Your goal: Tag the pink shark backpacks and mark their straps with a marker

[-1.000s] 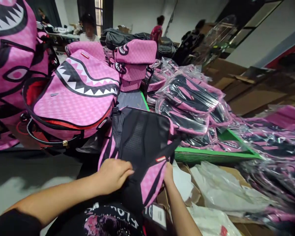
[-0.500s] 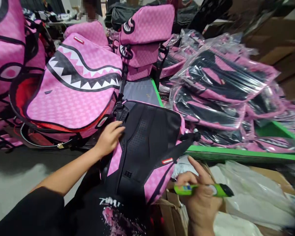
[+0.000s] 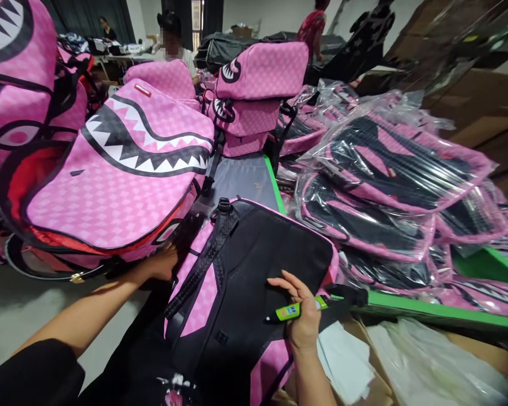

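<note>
A pink-and-black backpack (image 3: pixel 254 254) lies in front of me, its black padded back facing up. Over this back panel, my right hand (image 3: pixel 302 316) is closed round a green marker-like pen (image 3: pixel 291 311) with a dark tip, some of its fingers stretched out. My left hand (image 3: pixel 164 263) is at the lower edge of an unzipped pink backpack (image 3: pixel 122 169) with a shark-mouth print and red lining, just left of the black back panel. The left fingers are hidden in shadow, so what they touch does not show.
Pink backpacks (image 3: pixel 260 73) are stacked behind on a grey table (image 3: pixel 245 175). Bagged backpacks (image 3: pixel 389 163) fill a green-edged surface (image 3: pixel 440 307) at right. Below are white sheets (image 3: pixel 342 361) and clear plastic (image 3: pixel 440 361). A person (image 3: pixel 171 39) is in the background.
My right hand has moved left and up over the back panel with the pen, its dark tip now pointing left. My left hand has left the backpack's side and moved toward the unzipped one.
</note>
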{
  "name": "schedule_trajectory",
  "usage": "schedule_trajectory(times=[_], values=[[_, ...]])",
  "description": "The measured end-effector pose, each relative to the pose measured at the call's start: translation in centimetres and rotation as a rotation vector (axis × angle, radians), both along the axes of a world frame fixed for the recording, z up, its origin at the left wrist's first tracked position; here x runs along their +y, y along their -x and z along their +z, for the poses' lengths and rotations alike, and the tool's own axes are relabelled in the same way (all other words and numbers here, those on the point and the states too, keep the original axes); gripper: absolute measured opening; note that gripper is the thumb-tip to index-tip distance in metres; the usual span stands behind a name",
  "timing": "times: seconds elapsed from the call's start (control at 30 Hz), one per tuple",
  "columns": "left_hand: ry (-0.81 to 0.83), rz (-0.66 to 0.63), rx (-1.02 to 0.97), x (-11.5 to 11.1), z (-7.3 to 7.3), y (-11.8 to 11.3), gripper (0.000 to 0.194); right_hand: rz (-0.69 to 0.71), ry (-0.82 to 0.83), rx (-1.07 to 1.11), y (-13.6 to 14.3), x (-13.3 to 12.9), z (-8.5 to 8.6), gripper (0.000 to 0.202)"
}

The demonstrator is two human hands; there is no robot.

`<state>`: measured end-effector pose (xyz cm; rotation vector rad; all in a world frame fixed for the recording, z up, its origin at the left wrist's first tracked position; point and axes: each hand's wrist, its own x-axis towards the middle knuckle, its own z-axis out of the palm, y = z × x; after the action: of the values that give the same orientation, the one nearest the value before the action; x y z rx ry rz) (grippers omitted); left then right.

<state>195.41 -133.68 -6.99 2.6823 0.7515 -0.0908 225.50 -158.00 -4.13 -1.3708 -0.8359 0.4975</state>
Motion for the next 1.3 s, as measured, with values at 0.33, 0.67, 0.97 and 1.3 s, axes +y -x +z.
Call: schedule_trajectory(times=[0.33,0.67,0.97,1.3], values=[[0.040,0.251,-0.175,3.6,-0.6,-11.3,0.051,-0.051,0.087,-0.053,-1.7,-0.6,-1.5,0.049],[0.177,0.397,-0.399,12.9,5.0,-25.5,0.044,0.004,0.132,-0.214,-1.5,0.1,-2.0,0.045],[0.213,0.001,-0.462,4.4,12.5,-23.6,0.058,0.031,0.091,-0.326,0.3,3.0,-0.6,0.043],[-0.303,0.246,-0.169,0.0,13.3,-13.9,0.082,-0.188,-0.037,-0.307,6.5,-2.8,-0.7,0.045]])
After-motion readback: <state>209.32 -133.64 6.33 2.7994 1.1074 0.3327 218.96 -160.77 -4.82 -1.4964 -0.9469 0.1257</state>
